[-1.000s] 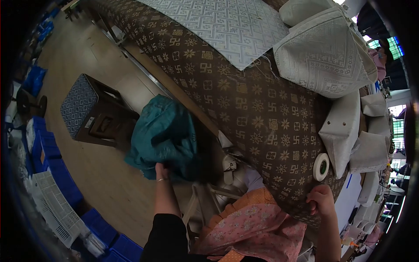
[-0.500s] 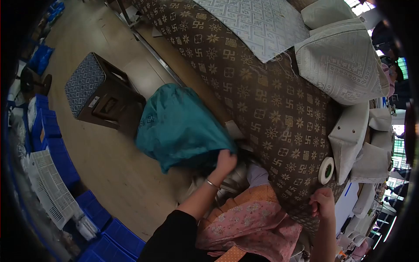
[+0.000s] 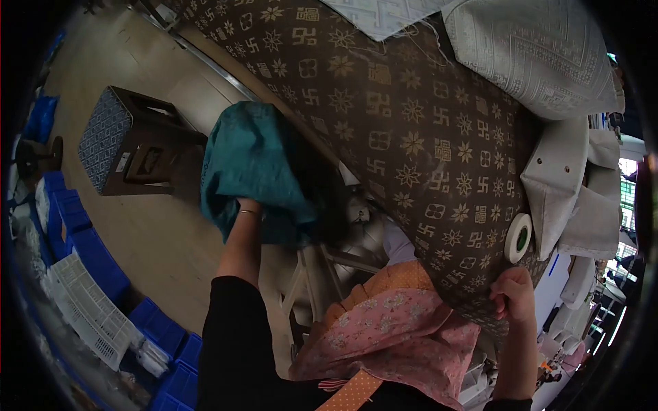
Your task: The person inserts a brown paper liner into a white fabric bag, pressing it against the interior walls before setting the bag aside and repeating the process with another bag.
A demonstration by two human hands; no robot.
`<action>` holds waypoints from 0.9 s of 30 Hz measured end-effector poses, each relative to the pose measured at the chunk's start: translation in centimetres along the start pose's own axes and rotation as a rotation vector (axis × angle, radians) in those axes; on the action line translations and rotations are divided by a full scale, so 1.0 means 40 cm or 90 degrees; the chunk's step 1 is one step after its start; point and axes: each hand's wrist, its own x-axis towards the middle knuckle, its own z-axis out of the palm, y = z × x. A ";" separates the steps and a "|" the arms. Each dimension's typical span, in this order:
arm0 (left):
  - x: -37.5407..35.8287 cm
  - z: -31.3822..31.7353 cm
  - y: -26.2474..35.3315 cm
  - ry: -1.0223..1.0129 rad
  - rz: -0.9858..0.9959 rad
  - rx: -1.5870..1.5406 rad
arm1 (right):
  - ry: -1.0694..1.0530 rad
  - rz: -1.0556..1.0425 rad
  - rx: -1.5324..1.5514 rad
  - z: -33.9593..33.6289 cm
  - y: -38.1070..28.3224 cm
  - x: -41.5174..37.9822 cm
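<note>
A teal cloth bag [image 3: 253, 151] stands bunched beside the patterned table, its dark side facing right. My left hand [image 3: 249, 205], with a bracelet at the wrist, reaches into the folds of the bag. Cloth covers its fingers, so their grip is hidden. My right hand [image 3: 514, 293] is curled into a loose fist at the near edge of the brown patterned cloth [image 3: 425, 185]. Nothing shows between its fingers. Just beyond this hand, a roll of white tape [image 3: 518, 238] leans on its side against the cloth, apart from the fingers.
A stool [image 3: 130, 144] with a blue patterned top stands left of the bag. Blue bins [image 3: 99, 257] and a white slotted tray [image 3: 89, 308] line the far left. White cushion-like pieces [image 3: 541, 55] sit on the right. A floral pink apron [image 3: 397, 329] covers my lap.
My left hand has moved left from the bag's near right edge into its folds. The bag looks more bunched and upright. My right hand stays curled at the table edge. The view has shifted.
</note>
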 end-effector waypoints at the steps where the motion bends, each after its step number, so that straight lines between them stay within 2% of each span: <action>1: 0.018 0.013 -0.019 -0.009 0.004 -0.002 | 0.004 0.009 0.003 0.002 -0.003 -0.001; 9: 0.121 0.061 0.035 -0.093 0.098 -0.008 | 0.029 0.036 0.023 0.013 -0.023 -0.003; 15: 0.060 0.035 -0.026 -0.214 0.161 -0.003 | -0.006 0.082 0.024 0.002 -0.038 -0.002; 17: -0.023 0.006 -0.038 -0.342 0.206 0.020 | -0.001 0.076 0.022 0.006 -0.045 0.000; 21: -0.219 -0.079 0.004 -0.694 0.243 0.130 | 0.018 0.077 0.039 0.017 -0.049 -0.005; 23: -0.241 -0.113 0.067 -0.824 0.124 0.247 | 0.017 0.091 0.041 0.018 -0.053 -0.004; 24: -0.259 -0.129 0.089 -0.941 -0.013 0.364 | 0.010 0.101 0.035 0.018 -0.054 -0.004; 25: -0.308 -0.113 0.062 -0.939 -0.009 0.367 | 0.012 0.100 0.039 0.019 -0.054 -0.004; 26: -0.371 -0.073 0.011 -0.790 -0.043 0.285 | 0.009 0.094 0.033 0.020 -0.053 -0.004; 27: -0.369 -0.074 0.000 -0.713 -0.057 0.247 | 0.007 0.087 0.029 0.019 -0.051 -0.003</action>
